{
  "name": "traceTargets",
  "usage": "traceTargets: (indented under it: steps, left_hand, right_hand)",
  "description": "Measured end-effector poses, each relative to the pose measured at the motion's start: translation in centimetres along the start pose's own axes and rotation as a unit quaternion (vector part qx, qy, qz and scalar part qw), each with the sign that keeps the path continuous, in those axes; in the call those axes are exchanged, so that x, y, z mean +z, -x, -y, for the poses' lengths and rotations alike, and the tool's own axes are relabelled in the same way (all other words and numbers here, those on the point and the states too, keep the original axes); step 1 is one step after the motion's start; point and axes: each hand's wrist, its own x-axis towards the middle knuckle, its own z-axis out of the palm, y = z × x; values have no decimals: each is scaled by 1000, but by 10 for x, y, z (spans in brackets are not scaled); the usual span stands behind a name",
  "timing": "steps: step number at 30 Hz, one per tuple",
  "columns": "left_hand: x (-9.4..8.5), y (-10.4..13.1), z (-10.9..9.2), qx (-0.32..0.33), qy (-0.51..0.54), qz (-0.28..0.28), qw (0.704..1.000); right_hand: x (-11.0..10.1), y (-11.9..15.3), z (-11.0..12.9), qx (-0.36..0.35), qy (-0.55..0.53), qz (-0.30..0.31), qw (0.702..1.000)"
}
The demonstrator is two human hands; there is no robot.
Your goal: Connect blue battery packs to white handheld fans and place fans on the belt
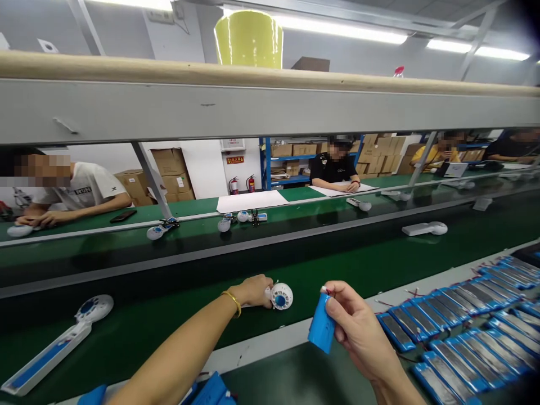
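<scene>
My right hand [358, 320] pinches a blue battery pack [322, 326] near its top, where a small white connector shows, and holds it above the near edge of the bench. Farther forward, my left hand [253, 289] is closed around the neck of a white device [282, 296] with a round, vented head. That device lies on the green belt, its handle mostly hidden behind my fingers and wrist. To the left rests another white device [54, 349], with a blue strip visible along its open handle.
Several blue battery packs [455, 354] lie in rows at the right, and more blue packs [211, 391] sit at the bottom edge. A long shelf beam [270, 112] crosses overhead. Co-workers sit across the belt, with white devices [426, 228] between.
</scene>
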Motion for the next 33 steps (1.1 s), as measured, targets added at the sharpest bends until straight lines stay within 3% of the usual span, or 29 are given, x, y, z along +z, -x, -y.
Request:
traceTargets:
  steps: [4, 8, 12, 19, 25, 33]
  left_hand:
    - [17, 24, -13, -22, 175, -65, 982]
    - [26, 55, -46, 15, 361, -87, 928]
    - [30, 80, -72, 59, 478, -90, 872]
    - [28, 101, -81, 70, 572, -107, 811]
    - [26, 111, -86, 88, 566, -130, 809]
    - [25, 126, -101, 26, 633, -107, 766]
  right_hand:
    - [12, 1, -6, -17, 67, 55, 996]
    - [28, 6, -16, -55, 142, 86, 985]
    - [38, 11, -23, -114, 244, 83, 960]
    - [37, 16, -16, -197, 301, 83, 929]
    - [46, 20, -25, -242, 318, 82, 913]
    - [58, 13, -36, -333, 277, -16, 901]
